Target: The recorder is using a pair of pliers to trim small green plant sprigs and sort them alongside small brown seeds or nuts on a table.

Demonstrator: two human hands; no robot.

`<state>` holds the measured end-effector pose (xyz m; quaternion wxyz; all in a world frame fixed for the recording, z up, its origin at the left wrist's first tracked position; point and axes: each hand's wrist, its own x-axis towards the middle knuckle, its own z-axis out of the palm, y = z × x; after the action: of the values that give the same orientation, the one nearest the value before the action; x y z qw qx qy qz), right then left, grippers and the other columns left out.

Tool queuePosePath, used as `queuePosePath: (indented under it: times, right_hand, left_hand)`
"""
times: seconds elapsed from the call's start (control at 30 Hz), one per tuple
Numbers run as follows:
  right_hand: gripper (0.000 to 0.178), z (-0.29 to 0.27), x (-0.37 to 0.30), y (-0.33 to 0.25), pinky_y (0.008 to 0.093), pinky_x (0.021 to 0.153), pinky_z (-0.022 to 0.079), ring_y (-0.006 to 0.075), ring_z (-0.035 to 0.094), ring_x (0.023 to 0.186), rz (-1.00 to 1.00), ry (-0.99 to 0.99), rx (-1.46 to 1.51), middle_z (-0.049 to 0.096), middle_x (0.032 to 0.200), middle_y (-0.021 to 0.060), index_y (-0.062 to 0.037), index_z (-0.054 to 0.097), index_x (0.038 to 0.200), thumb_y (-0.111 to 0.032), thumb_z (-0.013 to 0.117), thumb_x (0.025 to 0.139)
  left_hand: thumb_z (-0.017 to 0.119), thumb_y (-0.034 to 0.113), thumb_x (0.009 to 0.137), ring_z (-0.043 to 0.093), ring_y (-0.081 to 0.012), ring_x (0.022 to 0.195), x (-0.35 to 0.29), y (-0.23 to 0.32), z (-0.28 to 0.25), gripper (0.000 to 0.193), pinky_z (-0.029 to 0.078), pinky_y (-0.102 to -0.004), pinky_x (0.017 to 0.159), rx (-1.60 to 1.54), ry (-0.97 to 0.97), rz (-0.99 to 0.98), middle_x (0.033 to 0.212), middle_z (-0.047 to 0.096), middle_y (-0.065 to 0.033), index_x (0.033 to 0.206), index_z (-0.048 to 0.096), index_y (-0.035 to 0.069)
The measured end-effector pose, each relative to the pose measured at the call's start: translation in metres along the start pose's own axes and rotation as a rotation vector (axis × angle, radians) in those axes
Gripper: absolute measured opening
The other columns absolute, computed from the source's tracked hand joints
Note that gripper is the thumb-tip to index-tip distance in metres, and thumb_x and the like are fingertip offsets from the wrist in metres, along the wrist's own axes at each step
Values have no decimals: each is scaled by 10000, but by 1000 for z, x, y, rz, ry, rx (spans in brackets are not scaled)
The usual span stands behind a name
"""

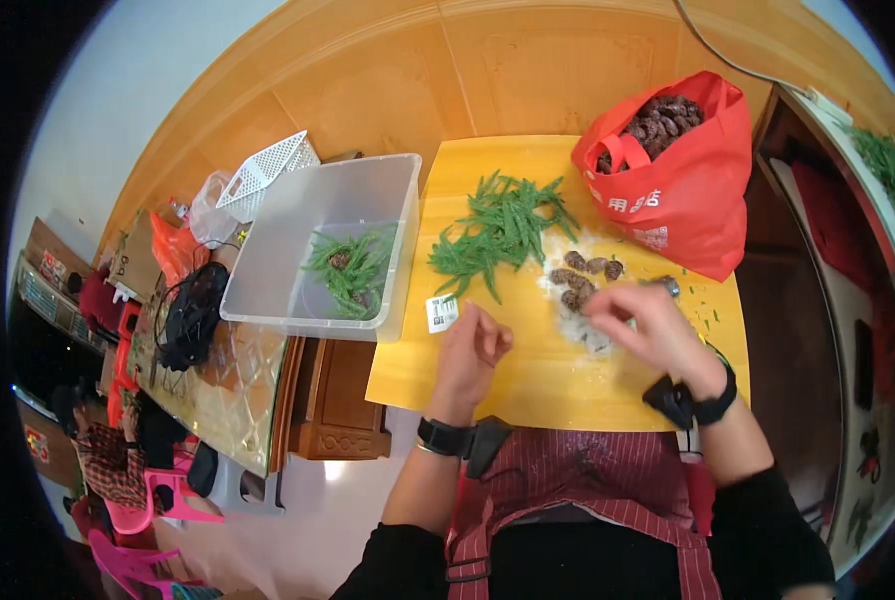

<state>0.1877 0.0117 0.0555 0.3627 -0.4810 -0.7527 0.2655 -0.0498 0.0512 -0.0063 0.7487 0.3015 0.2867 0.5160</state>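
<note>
Holds the left hand (475,350) raised over the near part of the yellow board (407,372), just right of a white card (442,313), loosely curled with fingers bent toward the thumb; cannot tell from this angle about anything tucked inside. Holds the right hand (652,330) at the near right side of a small group of cones (574,260), slightly blurred, half closed with fingers curved toward the thumb; cannot tell about a grip on a cone. Shows these cones bunched on a whitish patch (595,342), right of the board's middle, some touching. Has green sprigs (502,225) spread beyond the left hand, left of the cones, and a red bag (712,200) upright at the far right corner, heaped inside with more cones. Left of the board, shows a clear tub (312,190) with more sprigs inside, and behind it a white basket (267,175). Wears black straps (445,437) on both wrists.
</note>
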Motion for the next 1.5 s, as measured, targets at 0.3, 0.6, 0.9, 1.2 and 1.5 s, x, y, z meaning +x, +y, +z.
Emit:
queuePosePath:
  times: [0.3,0.6,0.9,1.2,1.5]
  right_hand:
    - [171,59,164,44,324,639,493,214,632,721,2,-156,-195,633,769,127,1,591,917,-116,560,796]
    - [275,50,186,36,404,698,477,317,604,815,56,-182,-712,621,871,180,-53,608,959,-196,624,724]
    - [310,31,77,-19,212,587,370,80,461,716,308,-69,607,505,788,2,-47,517,972,-335,532,857]
    - [289,53,-18,-2,247,666,433,147,528,768,455,-172,924,561,929,114,0,434,1123,-160,451,882]
    - [291,58,-38,21,212,646,436,81,515,740,498,-55,890,529,990,37,-26,400,1152,-21,486,874]
  left_hand:
    - [402,182,942,515,-146,711,-3,-24,-5,220,428,-270,697,15,-136,-81,710,493,-37,1114,457,58]
    - [408,152,938,504,-121,776,-4,-16,-9,205,424,-263,748,10,-207,-102,793,508,-34,1124,452,76]
    - [495,181,902,521,-149,956,-10,-13,-9,410,429,-292,815,18,-85,24,1069,531,-78,1276,368,69]
    - [640,177,816,523,-176,1040,-14,-26,4,653,413,-331,908,-10,-416,-47,1141,525,-106,1332,288,-13]
    - [603,64,810,547,-117,941,-17,-30,7,387,428,-267,837,290,-273,-203,1075,567,-72,1161,459,-10]
